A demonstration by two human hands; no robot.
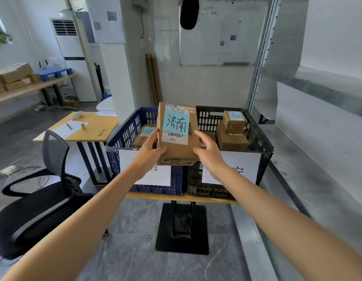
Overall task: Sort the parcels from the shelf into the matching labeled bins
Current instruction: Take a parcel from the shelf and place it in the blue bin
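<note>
I hold a brown cardboard parcel [176, 147] with a light blue handwritten label over the seam between two bins. My left hand [150, 147] grips its left side and my right hand [206, 148] grips its right side. The blue bin [123, 132] on the left has a white label on its front, partly hidden by my left arm, and holds a parcel with a blue label [144, 135]. The black bin [259, 138] on the right also has a white front label and holds stacked brown parcels [232, 128].
Both bins sit on a small table with a black pedestal base [182, 230]. A metal shelf unit [318, 82] stands at the right. A black office chair [44, 191] and a wooden desk [95, 126] with paper and a pen are at the left.
</note>
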